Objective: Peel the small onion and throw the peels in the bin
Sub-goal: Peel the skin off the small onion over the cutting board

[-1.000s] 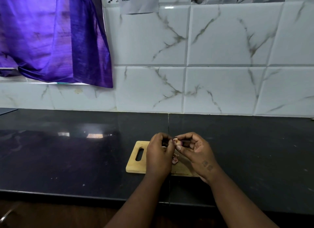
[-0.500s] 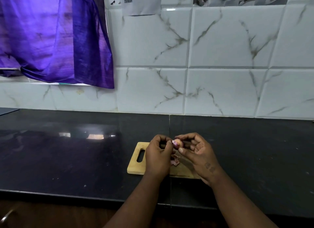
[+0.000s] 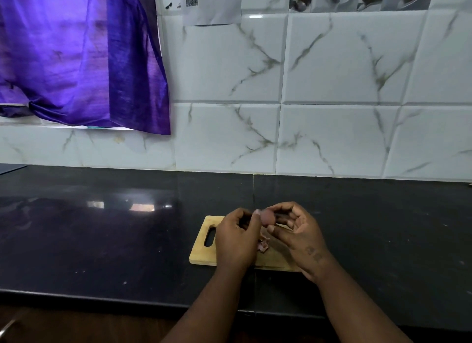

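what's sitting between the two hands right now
In the head view, the small onion, pinched by both the left hand and right hand; below it, loose peels lie on the cutting board.

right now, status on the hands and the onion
Right hand pinches onion above board. Left hand picks at its skin. Peels on board, no bin in view.
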